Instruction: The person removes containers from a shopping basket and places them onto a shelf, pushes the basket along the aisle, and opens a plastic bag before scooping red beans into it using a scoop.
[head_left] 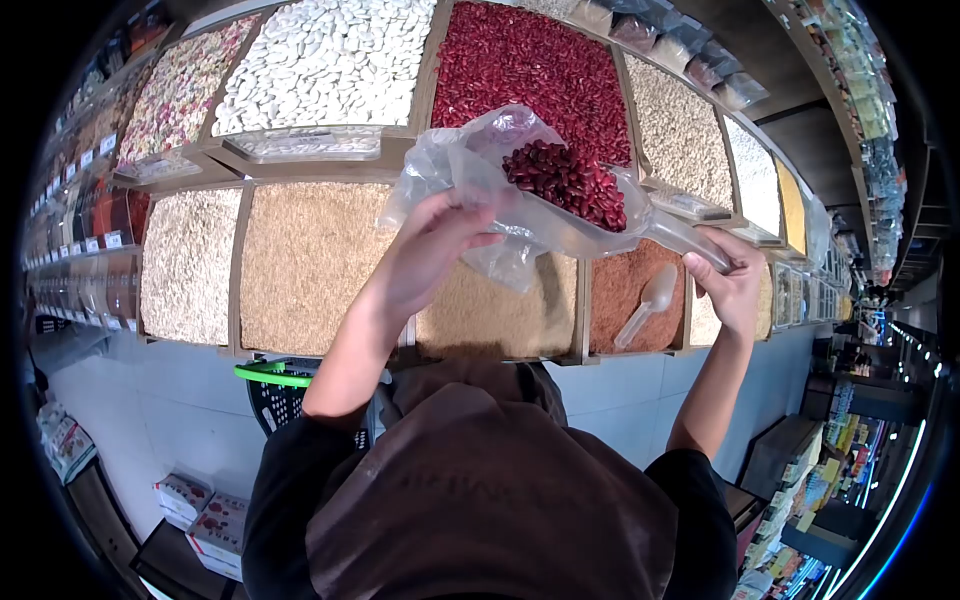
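My right hand [728,272] is closed round the handle of a clear plastic scoop [685,238]. Dark red kidney beans [565,180] fill the scoop, whose front end lies inside the mouth of a clear plastic bag [430,170]. My left hand [440,240] grips the bag from the left side, its fingers partly veiled by the film. Bag and scoop are held above the bins, just in front of the bin of red kidney beans [530,65]. Whether any beans lie loose in the bag I cannot tell.
White beans [325,60] fill a bin at the back left. Nearer bins hold tan grain [310,260] and reddish grain [610,285] with a second scoop [650,305] on it. A black basket with a green handle [272,374] stands below the front edge.
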